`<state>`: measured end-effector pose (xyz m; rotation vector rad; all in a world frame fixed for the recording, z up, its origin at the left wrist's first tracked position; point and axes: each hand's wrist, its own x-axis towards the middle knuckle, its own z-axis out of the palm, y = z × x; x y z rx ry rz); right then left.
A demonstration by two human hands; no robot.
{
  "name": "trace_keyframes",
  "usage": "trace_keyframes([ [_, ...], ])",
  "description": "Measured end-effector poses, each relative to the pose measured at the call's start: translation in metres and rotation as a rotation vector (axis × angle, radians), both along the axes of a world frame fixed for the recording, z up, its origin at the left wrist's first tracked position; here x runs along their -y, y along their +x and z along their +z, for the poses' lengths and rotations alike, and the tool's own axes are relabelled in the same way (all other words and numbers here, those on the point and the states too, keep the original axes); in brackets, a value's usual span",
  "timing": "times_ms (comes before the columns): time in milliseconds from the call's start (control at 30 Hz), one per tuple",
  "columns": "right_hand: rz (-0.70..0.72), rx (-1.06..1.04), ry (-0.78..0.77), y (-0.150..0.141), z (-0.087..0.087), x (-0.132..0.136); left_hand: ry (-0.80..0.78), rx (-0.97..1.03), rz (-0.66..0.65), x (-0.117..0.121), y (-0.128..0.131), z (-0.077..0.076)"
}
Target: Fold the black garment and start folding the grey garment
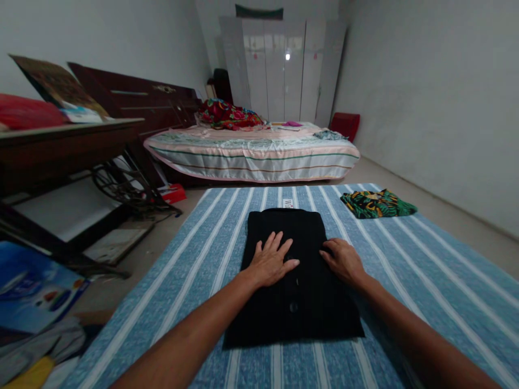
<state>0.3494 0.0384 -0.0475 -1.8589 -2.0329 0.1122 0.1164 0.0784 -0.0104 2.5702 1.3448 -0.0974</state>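
Note:
A black garment (pixel 292 292), folded into a long rectangle, lies on a blue and white striped sheet (pixel 405 270) in front of me. My left hand (pixel 271 260) rests flat on the garment's upper left part, fingers spread. My right hand (pixel 343 260) lies on its right edge with the fingers curled down onto the cloth; whether they pinch it I cannot tell. A folded green patterned garment (pixel 377 203) lies on the sheet further off to the right.
A dark wooden table (pixel 60 146) with a treadle frame stands at the left. A mattress (pixel 251 154) with striped bedding lies beyond the sheet. White wardrobes (pixel 284 70) line the far wall. Boxes and cloth are piled at the lower left (pixel 36 302).

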Motion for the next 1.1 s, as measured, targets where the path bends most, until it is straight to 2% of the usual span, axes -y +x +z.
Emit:
trace_keyframes([
  [133, -0.041, 0.024, 0.082, -0.001, 0.002, 0.006, 0.01, 0.013, 0.001, 0.0, -0.001, -0.002],
  [233, -0.001, 0.038, 0.136, -0.01, 0.006, 0.015, 0.024, 0.02, 0.016, 0.002, 0.0, -0.005],
  [400, 0.126, 0.007, -0.009, -0.024, 0.004, 0.023, 0.042, 0.027, 0.043, 0.003, 0.002, -0.009],
  [467, 0.114, -0.005, -0.047, -0.024, 0.008, 0.026, 0.017, 0.034, 0.037, 0.002, 0.001, -0.007],
  [567, 0.119, 0.007, -0.017, -0.022, 0.021, 0.041, -0.036, 0.068, 0.023, -0.001, -0.005, 0.002],
  [700, 0.245, 0.055, 0.021, -0.029, 0.037, 0.082, 0.014, 0.143, -0.001, -0.003, -0.023, 0.014],
  [800, 0.359, 0.137, 0.054, -0.044, 0.031, 0.113, 0.072, 0.166, -0.047, 0.002, -0.034, 0.016],
  [867, 0.382, 0.234, 0.115, -0.056, 0.022, 0.127, 0.085, 0.173, -0.089, 0.008, -0.037, 0.014],
  [1000, 0.308, 0.43, 0.27, -0.079, 0.009, 0.134, 0.128, 0.234, -0.121, 0.03, -0.04, 0.011],
  [1100, 0.26, 0.487, 0.318, -0.089, 0.007, 0.131, 0.176, 0.267, -0.102, 0.058, -0.05, 0.012],
])
